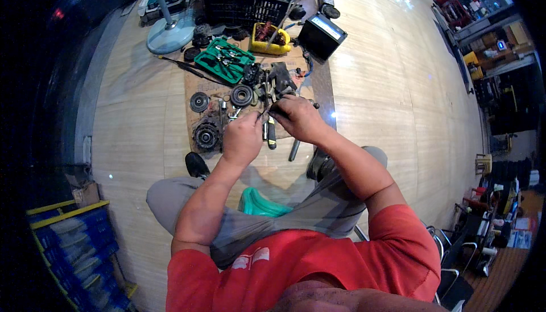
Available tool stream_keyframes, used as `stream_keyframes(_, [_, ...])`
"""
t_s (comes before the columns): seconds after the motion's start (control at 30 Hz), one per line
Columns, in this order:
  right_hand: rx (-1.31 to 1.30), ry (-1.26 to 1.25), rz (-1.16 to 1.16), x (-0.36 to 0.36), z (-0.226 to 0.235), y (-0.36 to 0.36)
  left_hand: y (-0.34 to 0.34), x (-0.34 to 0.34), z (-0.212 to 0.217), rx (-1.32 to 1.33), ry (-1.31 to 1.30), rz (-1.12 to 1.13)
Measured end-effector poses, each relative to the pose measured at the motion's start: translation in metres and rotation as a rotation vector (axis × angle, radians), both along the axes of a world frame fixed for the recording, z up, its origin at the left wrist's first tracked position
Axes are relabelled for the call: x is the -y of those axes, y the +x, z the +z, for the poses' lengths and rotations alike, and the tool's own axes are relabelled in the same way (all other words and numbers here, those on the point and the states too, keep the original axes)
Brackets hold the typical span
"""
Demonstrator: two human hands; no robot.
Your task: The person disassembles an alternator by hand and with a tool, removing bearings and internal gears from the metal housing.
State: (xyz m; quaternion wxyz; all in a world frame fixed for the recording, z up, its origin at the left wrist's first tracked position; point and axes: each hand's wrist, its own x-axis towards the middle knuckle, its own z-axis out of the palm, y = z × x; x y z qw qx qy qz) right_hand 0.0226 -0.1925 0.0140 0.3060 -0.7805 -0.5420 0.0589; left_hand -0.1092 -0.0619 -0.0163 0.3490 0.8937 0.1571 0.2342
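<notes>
On the pale floor point(398, 96), cardboard point(215, 91) bears dark parts point(205, 134).

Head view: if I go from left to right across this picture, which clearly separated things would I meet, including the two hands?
Blue-and-yellow rack → pale round stand base → black toothed round part → left hand → right hand → small blue-lit display.
</notes>
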Motion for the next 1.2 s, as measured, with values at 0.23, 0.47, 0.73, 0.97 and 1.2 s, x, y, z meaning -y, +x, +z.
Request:
stream_keyframes(0.23, [-0.049, 0.046, 0.002, 0.0, -0.001, 0.005, 0.001, -0.002, 0.008, -0.016, -0.14, -0.017])
stream_keyframes(0.47, [-0.266, 0.052, -0.015, 0.001, -0.004, 0.012, 0.001, -0.002, 0.011, -0.106, -0.676, 0.0])
stream_keyframes(0.73, [-0.757, 0.128, 0.021, -0.002, 0.005, 0.012, 0.0, -0.005, 0.003, 0.066, -1.521, -0.215])
stream_keyframes(0.97, [-0.906, 0.061, 0.23, 0.009, 0.023, 0.011, -0.01, -0.011, 0.008, -0.056, -1.828, -0.569])
stream_keyframes(1.2, [-0.762, 0.107, 0.139, 0.01, -0.002, 0.02, 0.0, 0.001, 0.015, 0.003, -1.596, -0.275])
